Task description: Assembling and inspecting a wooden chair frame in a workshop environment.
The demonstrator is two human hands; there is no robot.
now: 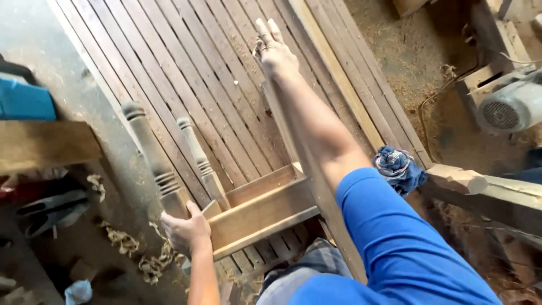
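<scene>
A wooden furniture frame (265,206) with two turned legs (152,152) lies over a slatted wooden panel (192,73). My left hand (185,230) grips the frame's near corner at the base of the left turned leg. My right hand (272,48) reaches far forward, its arm in a blue sleeve, fingers closed around the far end of a long wooden rail (285,130) that belongs to the frame. Part of that rail is hidden under my forearm.
A blue crumpled cloth (400,166) rests on a beam (485,189) at the right. An electric motor (511,107) sits at the far right on a sawdust-covered floor. Wood shavings (135,251) lie at the lower left beside a wooden plank (45,144).
</scene>
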